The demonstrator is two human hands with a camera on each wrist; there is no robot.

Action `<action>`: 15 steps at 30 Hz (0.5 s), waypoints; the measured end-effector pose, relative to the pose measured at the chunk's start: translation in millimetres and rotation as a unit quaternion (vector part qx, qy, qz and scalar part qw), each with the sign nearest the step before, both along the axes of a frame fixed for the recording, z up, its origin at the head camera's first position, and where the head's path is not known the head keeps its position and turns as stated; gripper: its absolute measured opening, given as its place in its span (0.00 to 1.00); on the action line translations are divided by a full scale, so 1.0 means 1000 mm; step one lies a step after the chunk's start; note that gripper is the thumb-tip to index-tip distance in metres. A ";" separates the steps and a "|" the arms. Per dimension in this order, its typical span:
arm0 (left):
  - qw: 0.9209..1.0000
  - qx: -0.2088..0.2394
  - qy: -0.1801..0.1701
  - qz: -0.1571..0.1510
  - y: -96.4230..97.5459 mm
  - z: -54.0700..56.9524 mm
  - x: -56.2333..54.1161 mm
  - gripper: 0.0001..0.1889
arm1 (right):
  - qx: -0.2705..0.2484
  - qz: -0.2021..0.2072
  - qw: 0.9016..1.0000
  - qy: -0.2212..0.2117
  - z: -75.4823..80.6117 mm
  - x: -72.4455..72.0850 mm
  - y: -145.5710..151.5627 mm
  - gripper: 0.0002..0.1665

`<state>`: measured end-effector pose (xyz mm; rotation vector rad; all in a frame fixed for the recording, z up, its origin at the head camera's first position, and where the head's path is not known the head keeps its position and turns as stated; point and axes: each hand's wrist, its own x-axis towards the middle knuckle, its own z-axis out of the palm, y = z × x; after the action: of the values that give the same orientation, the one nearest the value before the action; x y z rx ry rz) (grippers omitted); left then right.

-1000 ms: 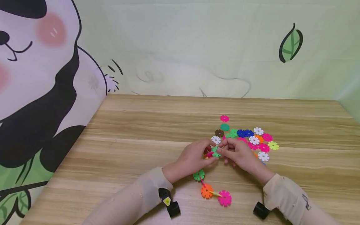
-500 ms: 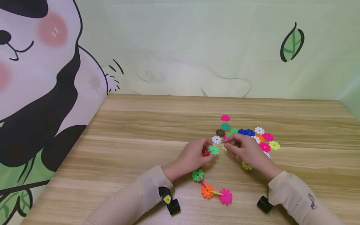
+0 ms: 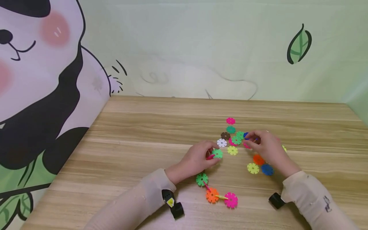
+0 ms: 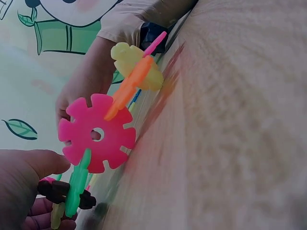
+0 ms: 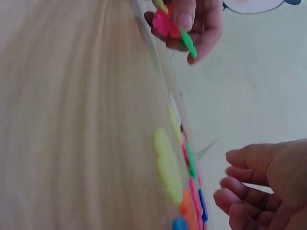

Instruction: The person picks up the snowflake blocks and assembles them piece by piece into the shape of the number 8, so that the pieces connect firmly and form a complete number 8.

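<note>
My left hand [image 3: 195, 158] pinches a chain of slotted plastic snowflake discs, with a green disc [image 3: 217, 153] at its fingertips. Below that hand the chain trails over the table through another green disc [image 3: 202, 179], an orange disc [image 3: 212, 195] and a pink disc [image 3: 231, 200]. In the left wrist view, a pink disc [image 4: 98, 134] faces the camera, slotted to an edge-on green disc [image 4: 78, 187] near the thumb. My right hand [image 3: 268, 148] is over the loose discs, its fingers loosely bent and nothing between them in the right wrist view.
Loose discs lie around the right hand: a yellow disc [image 3: 232, 150], a white disc [image 3: 221, 142], a brown disc [image 3: 225, 135], an orange disc [image 3: 258, 159] and a blue disc [image 3: 267, 170]. The hand covers others. A painted wall [image 3: 184, 48] borders the wooden table [image 3: 138, 127].
My right hand has moved away from the left hand, rightward over the loose discs, uncovering a yellow disc between the hands. The left hand keeps its grip and has barely moved.
</note>
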<state>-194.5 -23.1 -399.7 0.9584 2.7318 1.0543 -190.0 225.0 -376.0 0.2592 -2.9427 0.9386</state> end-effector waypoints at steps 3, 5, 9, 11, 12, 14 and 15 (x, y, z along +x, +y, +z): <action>1.000 -0.001 0.005 0.001 0.000 0.001 0.000 0.18 | 0.022 -0.014 1.000 -0.008 -0.002 -0.003 0.005 0.14; 1.000 -0.003 0.012 0.001 -0.001 0.001 -0.001 0.17 | 0.027 -0.018 0.999 -0.019 -0.003 -0.004 0.008 0.15; 1.000 -0.002 0.018 0.000 -0.001 0.002 0.000 0.17 | 0.048 -0.019 0.999 -0.018 -0.006 -0.005 0.011 0.17; 1.000 -0.001 0.017 0.000 -0.001 0.002 0.000 0.17 | 0.059 -0.019 0.998 -0.013 -0.006 -0.006 0.011 0.18; 1.000 -0.001 0.016 0.000 -0.001 0.002 0.000 0.17 | 0.063 -0.019 0.998 -0.011 -0.007 -0.006 0.011 0.19; 1.000 0.000 0.015 0.000 -0.001 0.001 0.000 0.18 | 0.072 -0.017 0.997 -0.011 -0.008 -0.006 0.011 0.19; 1.000 0.000 0.015 0.000 -0.001 0.001 0.000 0.18 | 0.076 -0.017 0.997 -0.013 -0.008 -0.006 0.010 0.19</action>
<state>-194.6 -24.5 -398.7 0.9813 2.7560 1.0476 -195.8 235.4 -384.1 0.2038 -3.0365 0.7217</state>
